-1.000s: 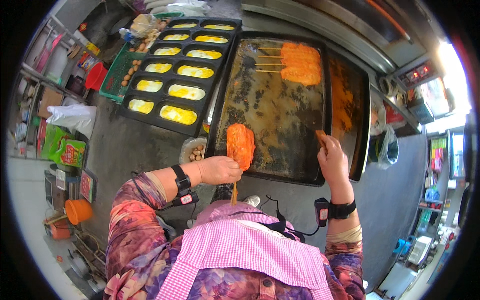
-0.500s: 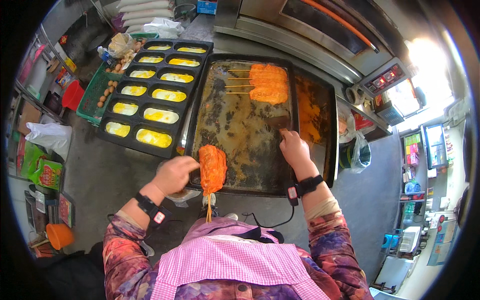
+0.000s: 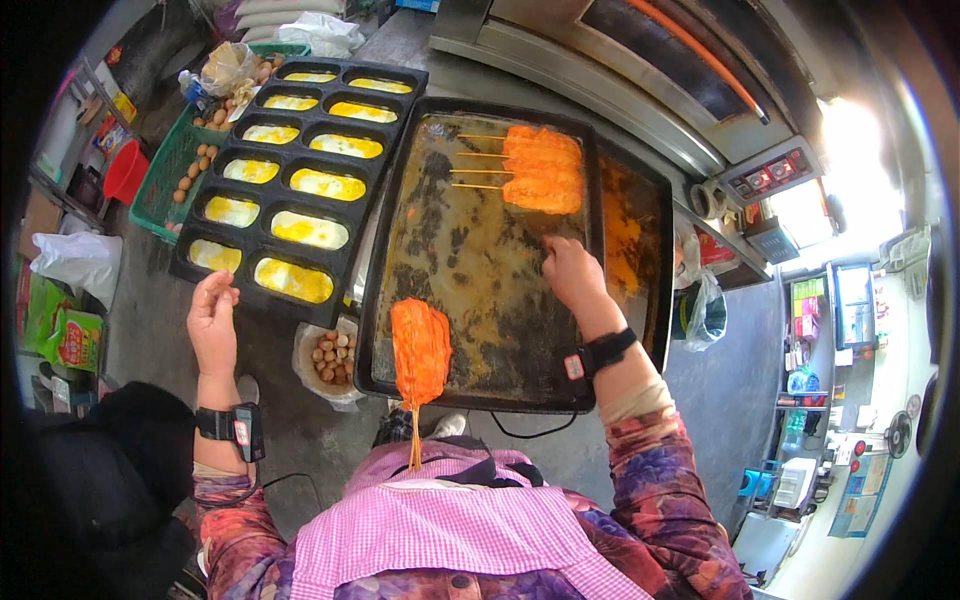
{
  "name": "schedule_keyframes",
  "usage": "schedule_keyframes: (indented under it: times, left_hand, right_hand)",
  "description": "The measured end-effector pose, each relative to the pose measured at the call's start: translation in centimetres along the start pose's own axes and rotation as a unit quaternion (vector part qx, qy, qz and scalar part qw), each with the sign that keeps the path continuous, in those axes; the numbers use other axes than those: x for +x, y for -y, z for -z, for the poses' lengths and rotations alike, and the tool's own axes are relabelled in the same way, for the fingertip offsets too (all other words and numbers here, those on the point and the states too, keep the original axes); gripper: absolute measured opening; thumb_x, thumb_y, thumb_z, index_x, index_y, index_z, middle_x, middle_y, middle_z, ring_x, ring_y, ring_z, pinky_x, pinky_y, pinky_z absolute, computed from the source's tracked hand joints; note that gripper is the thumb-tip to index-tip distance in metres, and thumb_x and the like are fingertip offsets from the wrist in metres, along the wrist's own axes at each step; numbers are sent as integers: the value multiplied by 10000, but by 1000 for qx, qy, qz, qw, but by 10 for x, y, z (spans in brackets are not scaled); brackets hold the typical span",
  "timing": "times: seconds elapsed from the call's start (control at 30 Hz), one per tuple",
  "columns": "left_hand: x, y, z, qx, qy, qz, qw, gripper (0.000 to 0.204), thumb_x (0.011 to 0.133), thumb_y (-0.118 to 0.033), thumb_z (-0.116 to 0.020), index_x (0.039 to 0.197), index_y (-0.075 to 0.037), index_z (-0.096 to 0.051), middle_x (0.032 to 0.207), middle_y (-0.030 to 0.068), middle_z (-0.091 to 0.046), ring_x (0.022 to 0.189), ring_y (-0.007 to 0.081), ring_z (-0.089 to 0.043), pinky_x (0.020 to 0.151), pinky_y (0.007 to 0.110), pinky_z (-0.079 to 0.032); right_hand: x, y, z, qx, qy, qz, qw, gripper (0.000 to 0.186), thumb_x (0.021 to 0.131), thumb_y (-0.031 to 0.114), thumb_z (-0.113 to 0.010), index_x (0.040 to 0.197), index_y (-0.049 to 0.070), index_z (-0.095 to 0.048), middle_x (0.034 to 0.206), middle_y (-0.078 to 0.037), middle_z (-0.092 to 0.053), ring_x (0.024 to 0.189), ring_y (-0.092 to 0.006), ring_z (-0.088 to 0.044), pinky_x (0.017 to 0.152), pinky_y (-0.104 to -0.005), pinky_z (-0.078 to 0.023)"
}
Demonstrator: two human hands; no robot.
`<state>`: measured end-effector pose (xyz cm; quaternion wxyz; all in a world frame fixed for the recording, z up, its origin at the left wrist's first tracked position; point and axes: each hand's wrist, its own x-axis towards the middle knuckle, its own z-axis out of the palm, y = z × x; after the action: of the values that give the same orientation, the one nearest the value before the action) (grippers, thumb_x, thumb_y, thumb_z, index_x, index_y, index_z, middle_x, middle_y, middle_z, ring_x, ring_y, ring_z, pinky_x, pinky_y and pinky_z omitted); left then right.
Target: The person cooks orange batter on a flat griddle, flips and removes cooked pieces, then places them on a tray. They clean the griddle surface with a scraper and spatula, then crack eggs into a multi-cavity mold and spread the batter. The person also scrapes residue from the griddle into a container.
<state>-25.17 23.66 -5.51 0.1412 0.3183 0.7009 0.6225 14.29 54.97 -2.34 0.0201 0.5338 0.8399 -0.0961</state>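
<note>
- Left hand (image 3: 212, 325): by the mold's (image 3: 262, 222) near edge, fingers slightly parted.
- Right hand (image 3: 577, 280): over the tray (image 3: 480, 290); I can't tell its fingers' state.
- Near skewers (image 3: 420, 350) overhang its near edge, left; bare room beyond.

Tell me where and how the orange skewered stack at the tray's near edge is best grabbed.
Probably by the bare sticks, from the near side: they run close together and jut past the near rim of the black tray, while the orange stack itself looks broad and moist.
</note>
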Motion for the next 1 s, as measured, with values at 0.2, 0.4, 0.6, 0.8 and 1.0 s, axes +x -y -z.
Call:
schedule_keyframes:
  times: [0.2,0.4,0.6,0.8,1.0]
  left_hand:
    - [-43,-8,-19,19,53,-5,998,209,872,57,-526,1041,-26,-616,1034,38,-586,817,92,-559,779,239,-477]
    - [-18,-51,-75,75,154,25,985,197,881,-29,-548,1056,20,-623,992,80,-634,907,139,-607,800,253,-483]
    - [30,-71,-205,202,310,-109,922,273,857,-180,-561,1044,4,-636,1021,180,-651,956,303,-627,832,348,-488]
    - [62,-35,-319,331,405,-105,846,312,871,-167,-510,1106,17,-599,1091,219,-613,1036,357,-577,879,402,-467]
    - [63,5,-395,394,332,-134,846,288,882,-69,-468,1147,-36,-574,1275,146,-527,1223,329,-448,998,493,-331]
  right_hand:
    - [38,6,-2,50,-37,26,998,348,841,176,-509,1167,83,-584,1073,-221,-597,933,-384,-613,814,-463,-500]
    - [-20,-10,5,48,-12,60,997,340,840,160,-483,1150,86,-602,1051,-197,-615,925,-382,-605,817,-453,-491]
    - [-52,-17,21,120,-25,59,991,313,849,165,-487,1114,52,-611,1075,-183,-613,980,-366,-585,858,-427,-473]
    - [-62,-36,12,142,-62,87,984,272,848,156,-509,1087,79,-613,1057,-165,-613,873,-376,-616,761,-441,-512]
    - [-63,-42,14,145,-62,92,983,277,839,143,-520,1097,79,-599,1082,-150,-604,837,-377,-624,741,-445,-522]
